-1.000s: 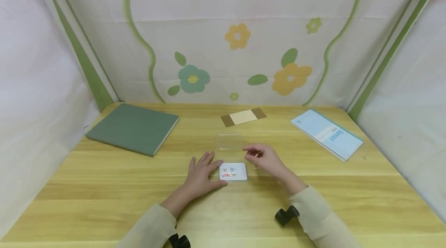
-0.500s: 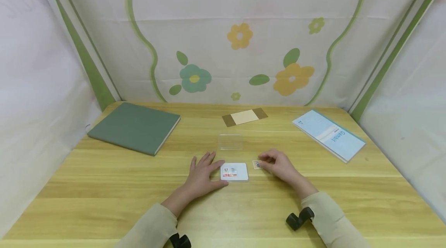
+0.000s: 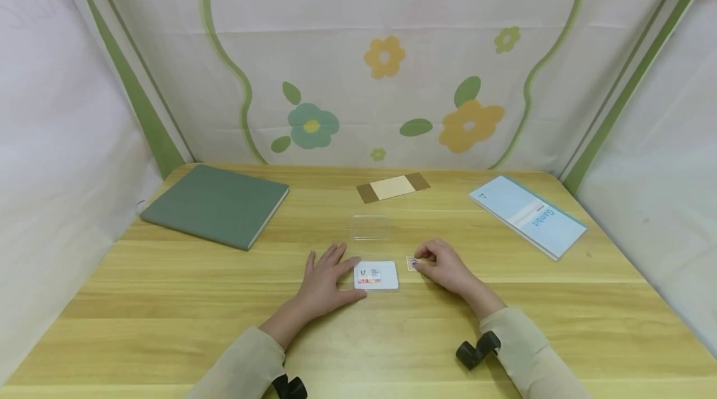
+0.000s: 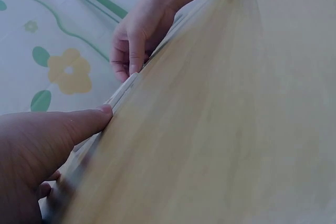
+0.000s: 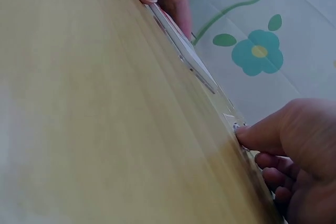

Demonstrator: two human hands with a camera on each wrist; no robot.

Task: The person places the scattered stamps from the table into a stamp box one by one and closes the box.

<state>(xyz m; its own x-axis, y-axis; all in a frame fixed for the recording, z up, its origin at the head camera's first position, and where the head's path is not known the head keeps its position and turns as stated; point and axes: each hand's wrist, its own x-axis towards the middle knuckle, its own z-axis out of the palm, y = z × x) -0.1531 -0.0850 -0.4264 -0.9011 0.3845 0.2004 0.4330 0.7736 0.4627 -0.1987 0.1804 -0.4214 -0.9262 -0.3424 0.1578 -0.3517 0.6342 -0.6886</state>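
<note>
A flat white box [image 3: 375, 276] with a small printed label lies on the table before me. My left hand [image 3: 325, 284] holds its left end, forefinger at the far corner and thumb at the near one, the other fingers spread on the wood. Just right of the box is a small square printed sticker [image 3: 412, 263] with a pale border. Thumb and forefinger of my right hand [image 3: 445, 267] pinch its right side, covering part of it. In the right wrist view the right thumb [image 5: 262, 132] is on the sticker, close over the tabletop; the forefinger is hidden.
A clear plastic lid-like piece [image 3: 370, 228] lies beyond the box. Farther back is a brown-and-cream paper strip [image 3: 393, 188]. A green notebook [image 3: 215, 205] lies at back left, a light blue Gambit pad [image 3: 529, 215] at back right. A flowered curtain [image 3: 336, 75] borders the table.
My right hand has moved from near the clear piece rightward and down to the sticker, and its thumb and forefinger have closed on its edge. The left hand and box stay put.
</note>
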